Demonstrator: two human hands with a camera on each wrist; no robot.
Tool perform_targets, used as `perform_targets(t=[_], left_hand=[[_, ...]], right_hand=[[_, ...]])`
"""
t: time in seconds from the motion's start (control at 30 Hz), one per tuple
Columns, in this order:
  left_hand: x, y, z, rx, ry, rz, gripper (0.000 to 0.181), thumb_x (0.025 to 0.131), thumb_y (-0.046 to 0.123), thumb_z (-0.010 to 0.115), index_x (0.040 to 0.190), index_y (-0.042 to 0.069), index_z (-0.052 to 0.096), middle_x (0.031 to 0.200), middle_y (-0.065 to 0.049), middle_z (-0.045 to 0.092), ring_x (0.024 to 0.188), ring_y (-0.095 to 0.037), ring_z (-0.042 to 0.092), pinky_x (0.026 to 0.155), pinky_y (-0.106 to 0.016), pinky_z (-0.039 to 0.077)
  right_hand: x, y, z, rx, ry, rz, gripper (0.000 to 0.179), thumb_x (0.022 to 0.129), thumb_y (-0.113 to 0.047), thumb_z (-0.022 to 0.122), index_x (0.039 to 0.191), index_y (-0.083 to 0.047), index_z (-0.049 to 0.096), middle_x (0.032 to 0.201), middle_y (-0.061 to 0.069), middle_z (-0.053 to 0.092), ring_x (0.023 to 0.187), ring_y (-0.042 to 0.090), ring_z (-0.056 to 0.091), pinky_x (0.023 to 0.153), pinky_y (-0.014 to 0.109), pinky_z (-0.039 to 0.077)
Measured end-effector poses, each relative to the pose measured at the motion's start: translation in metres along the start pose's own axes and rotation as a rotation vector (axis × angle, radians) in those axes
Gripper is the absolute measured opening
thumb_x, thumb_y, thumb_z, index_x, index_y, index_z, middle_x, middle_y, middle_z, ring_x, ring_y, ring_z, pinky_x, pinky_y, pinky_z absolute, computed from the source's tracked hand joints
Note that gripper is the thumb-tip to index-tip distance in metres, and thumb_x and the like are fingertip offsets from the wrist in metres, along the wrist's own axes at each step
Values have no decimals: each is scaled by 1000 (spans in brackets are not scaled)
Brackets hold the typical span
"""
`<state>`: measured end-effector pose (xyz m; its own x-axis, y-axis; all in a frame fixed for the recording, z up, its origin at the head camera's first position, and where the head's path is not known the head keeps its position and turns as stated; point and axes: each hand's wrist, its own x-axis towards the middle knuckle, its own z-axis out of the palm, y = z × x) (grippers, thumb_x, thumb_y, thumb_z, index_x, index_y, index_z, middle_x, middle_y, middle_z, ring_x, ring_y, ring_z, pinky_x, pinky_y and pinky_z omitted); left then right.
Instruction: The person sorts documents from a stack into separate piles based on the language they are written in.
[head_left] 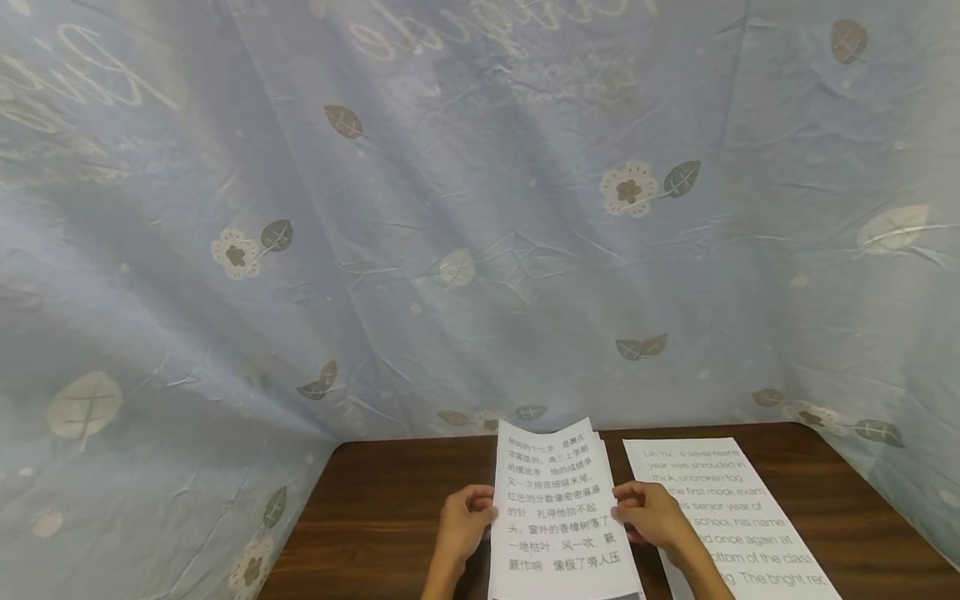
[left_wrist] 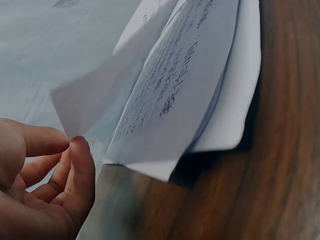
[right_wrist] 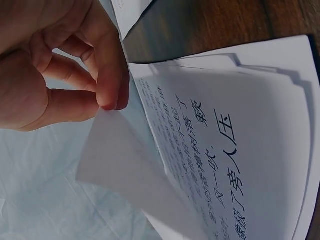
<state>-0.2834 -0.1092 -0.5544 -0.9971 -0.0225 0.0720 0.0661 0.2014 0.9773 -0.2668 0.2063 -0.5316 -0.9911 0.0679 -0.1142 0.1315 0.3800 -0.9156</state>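
A white sheet of paper [head_left: 558, 500] printed with large Chinese characters lies at the front of the table, its far corners raised. My left hand [head_left: 462, 521] is at its left side and my right hand [head_left: 652, 515] at its right. The left wrist view shows thumb and finger pinching the edge of a lifted sheet [left_wrist: 95, 95]. Likewise, my right fingertips pinch that sheet's other side [right_wrist: 127, 160] in the right wrist view. Beneath it lie more printed pages [right_wrist: 265, 125], stacked with their edges slightly offset.
To the right, a sheet with English text [head_left: 738, 508] lies on the dark wooden table [head_left: 375, 517], partly covered by my right forearm. A pale blue curtain [head_left: 480, 208] with leaf and flower prints hangs behind the table and along its left side.
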Motion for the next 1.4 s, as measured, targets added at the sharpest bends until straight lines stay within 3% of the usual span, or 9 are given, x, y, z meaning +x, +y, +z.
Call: perform_targets(t=[0.4, 0.77, 1.4], left_hand=[[4, -5, -17, -89, -47, -69, 39, 93, -1, 71, 131, -8, 67, 110, -17, 71, 85, -15, 66, 68, -27, 59], [2, -5, -32, -106, -49, -77, 41, 94, 2, 72, 133, -8, 66, 112, -17, 72, 85, -15, 66, 68, -26, 59], [4, -19, -73, -56, -26, -97, 43, 95, 1, 71, 135, -10, 63, 112, -14, 73, 83, -13, 63, 66, -25, 55]], right_hand=[[-1, 3, 2, 106, -39, -4, 45, 92, -7, 74, 133, 9, 65, 99, 11, 72, 79, 20, 69, 69, 33, 62], [5, 16, 7, 243, -176, -32, 54, 99, -14, 70, 143, 13, 54, 106, 8, 78, 86, 20, 76, 74, 31, 64], [-1, 4, 52, 312, -151, -13, 50, 97, -10, 70, 140, 12, 58, 107, 12, 78, 87, 20, 76, 72, 31, 63]])
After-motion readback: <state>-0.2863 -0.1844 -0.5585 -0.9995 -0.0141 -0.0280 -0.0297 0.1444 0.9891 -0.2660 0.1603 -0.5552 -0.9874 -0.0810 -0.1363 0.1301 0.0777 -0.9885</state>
